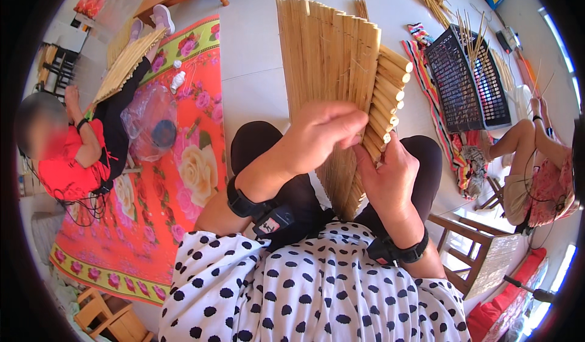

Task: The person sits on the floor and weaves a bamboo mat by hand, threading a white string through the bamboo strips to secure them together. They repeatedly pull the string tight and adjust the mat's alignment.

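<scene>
A mat of pale yellow stalks (329, 49), bound side by side, stands upright over my lap and slants away from me. Its right edge shows a row of round cut stalk ends. My left hand (323, 128) is closed in front of the mat, fingers bent in a pinch beside the cut ends. Whatever those fingers pinch, perhaps a thread, is too small to make out. Below it my right hand (393, 174) grips the mat's right edge, the thumb on the near face and the fingers behind. The mat's lower end rests between my thighs.
At left, a person in red (70, 159) holds a similar mat (125, 67) beside a red floral floor cloth (198, 171) with a plastic bag (146, 119). At right are a black crate (460, 80) with stalks, another seated person (548, 159) and a wooden stool (469, 250).
</scene>
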### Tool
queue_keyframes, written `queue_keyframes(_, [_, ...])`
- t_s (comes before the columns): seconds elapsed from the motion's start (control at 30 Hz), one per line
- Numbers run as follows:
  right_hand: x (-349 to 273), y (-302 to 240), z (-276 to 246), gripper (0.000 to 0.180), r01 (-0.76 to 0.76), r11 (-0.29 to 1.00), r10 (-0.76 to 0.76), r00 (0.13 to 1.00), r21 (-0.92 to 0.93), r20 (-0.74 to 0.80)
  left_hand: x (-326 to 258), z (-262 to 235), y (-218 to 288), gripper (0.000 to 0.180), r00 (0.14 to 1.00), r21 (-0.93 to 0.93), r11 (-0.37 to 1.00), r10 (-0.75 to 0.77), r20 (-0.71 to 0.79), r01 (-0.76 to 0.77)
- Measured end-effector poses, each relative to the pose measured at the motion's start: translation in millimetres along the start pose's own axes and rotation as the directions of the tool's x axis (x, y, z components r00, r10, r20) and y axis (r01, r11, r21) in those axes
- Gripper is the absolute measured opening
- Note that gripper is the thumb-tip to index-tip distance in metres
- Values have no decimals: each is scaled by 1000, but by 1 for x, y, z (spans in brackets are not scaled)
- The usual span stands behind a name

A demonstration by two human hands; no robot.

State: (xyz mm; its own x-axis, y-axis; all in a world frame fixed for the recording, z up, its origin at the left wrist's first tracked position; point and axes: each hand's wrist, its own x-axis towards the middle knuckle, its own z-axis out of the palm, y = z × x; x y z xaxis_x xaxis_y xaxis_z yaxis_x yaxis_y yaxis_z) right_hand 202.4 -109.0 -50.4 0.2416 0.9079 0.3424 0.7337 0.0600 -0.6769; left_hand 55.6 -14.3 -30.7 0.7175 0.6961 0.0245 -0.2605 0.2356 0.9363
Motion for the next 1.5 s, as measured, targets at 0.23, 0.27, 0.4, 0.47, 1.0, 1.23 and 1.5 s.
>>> queue_keyframes(0.23, [5,-23,4,23,-198,980,198,979,-14,39,-7,-5,3,42,998,37,999,35,-46,-33])
queue_keyframes(0.27, [6,-23,7,22,-180,984,179,984,14,22,-8,-6,0,42,997,1,999,54,-52,-54])
queue_keyframes(0.4, [6,-25,13,20,-159,985,160,987,63,-5,-8,-10,-3,43,994,-81,992,99,-44,-102])
queue_keyframes(0.47, [6,-28,11,21,-149,987,149,989,62,8,-8,-12,0,43,996,-65,994,84,-35,-86])
queue_keyframes(1.0, [40,11,-3,25,-207,968,198,977,140,75,28,-19,-18,38,977,-121,973,182,-109,-195])
queue_keyframes(1.23, [53,-5,8,25,-206,957,208,978,202,13,31,-20,-17,38,955,-76,966,229,-189,-247])
queue_keyframes(1.5, [47,-10,18,23,-196,963,200,980,184,-3,32,-23,-18,42,923,-26,936,341,-179,-351])
